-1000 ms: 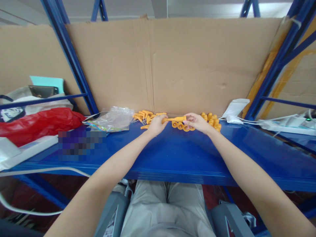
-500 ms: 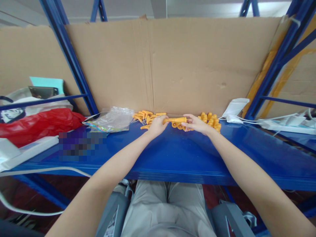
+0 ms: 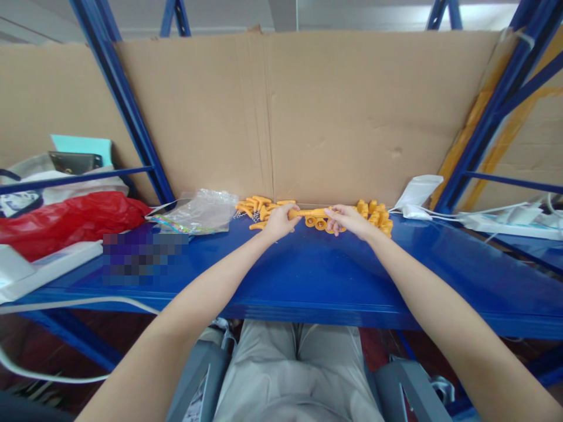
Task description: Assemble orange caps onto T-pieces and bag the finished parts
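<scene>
Shelf (image 3: 303,275), arms (image 3: 211,284) outstretched, fingers (image 3: 292,208) gripping yellow piece (image 3: 314,213)

A slim yellow-orange piece (image 3: 313,213) spans the gap between the left hand (image 3: 281,221) and right hand (image 3: 344,220), each gripping one end. It lies nearly level, crosswise, smooth and straight along its visible length; its ends are covered by the fingers, so its full shape is hard to make out. It sits just behind a row of round-ended yellow pieces (image 3: 310,222), perhaps touching them.
</scene>
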The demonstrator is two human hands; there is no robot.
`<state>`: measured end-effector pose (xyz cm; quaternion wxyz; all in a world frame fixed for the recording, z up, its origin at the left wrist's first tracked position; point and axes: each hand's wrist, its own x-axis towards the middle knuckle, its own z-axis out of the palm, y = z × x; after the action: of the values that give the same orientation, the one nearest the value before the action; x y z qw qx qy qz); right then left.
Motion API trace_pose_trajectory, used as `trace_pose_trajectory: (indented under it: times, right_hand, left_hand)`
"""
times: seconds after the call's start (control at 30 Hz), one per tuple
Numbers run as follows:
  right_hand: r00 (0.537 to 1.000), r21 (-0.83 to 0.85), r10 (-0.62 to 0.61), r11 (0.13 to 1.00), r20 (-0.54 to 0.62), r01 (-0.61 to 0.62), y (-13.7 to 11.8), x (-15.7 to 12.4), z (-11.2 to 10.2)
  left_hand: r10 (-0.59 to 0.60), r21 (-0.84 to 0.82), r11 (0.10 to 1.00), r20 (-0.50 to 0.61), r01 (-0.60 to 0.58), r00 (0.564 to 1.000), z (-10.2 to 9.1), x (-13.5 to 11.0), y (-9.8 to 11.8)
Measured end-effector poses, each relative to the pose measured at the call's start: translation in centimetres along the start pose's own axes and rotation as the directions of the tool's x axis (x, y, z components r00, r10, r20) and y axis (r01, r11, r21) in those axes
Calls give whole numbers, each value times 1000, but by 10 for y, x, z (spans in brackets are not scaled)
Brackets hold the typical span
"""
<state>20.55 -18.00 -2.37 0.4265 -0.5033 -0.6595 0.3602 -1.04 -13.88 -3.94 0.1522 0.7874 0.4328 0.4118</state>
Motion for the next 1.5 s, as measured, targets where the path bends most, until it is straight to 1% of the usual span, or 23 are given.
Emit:
trace_pose_trajectory:
  times: [0.07,0.1,0.17,0.2,0.3,0.4,0.47,0.57,0.7,0.83,0.9,1.03,1.2,1.5]
  right_hand:
    - [1000,-2,-19,1000,-14,19,2,2,-2]
    - [999,-8,-34,999,-26,33,3,3,-3]
    - [997,-25,-66,998,-49,65,7,5,-5]
    - [994,-35,-86,996,-61,84,9,6,-6]
    - [982,-41,-170,985,-77,168,14,9,-6]
    - [960,22,-271,962,-66,273,19,13,-7]
    - [949,55,-309,948,-64,313,20,15,-8]
    - [951,25,-299,953,-84,302,19,14,-9]
    - [973,-40,-210,978,-99,207,14,11,-9]
    - [992,-82,-78,994,-97,70,12,9,-10]
    - [995,-89,-52,995,-82,44,12,8,-11]
    - [996,-66,-66,996,-53,63,10,6,-13]
    - [994,14,-86,996,-65,87,7,6,-12]
    - [996,-7,-76,997,-44,75,5,4,-10]
  left_hand:
    - [-97,-189,977,33,101,995,-1,1,0]
    - [-140,-293,944,61,152,988,-3,2,0]
    - [-209,-466,849,139,250,968,-7,4,-2]
    - [-230,-520,802,186,295,955,-9,5,-3]
    - [-258,-579,711,313,399,914,-15,8,-6]
    - [-264,-592,676,362,439,894,-20,9,-8]
    - [-273,-589,675,360,444,892,-21,10,-8]
    - [-247,-593,695,334,407,910,-22,9,-7]
    - [-197,-607,716,298,345,934,-21,9,-3]
    - [-180,-606,721,305,336,935,-19,8,-1]
    - [-185,-608,717,304,340,934,-18,7,0]
    - [-220,-597,720,287,354,932,-19,7,1]
    - [-235,-578,733,278,358,931,-21,6,2]
    - [-252,-564,738,280,371,926,-19,5,2]
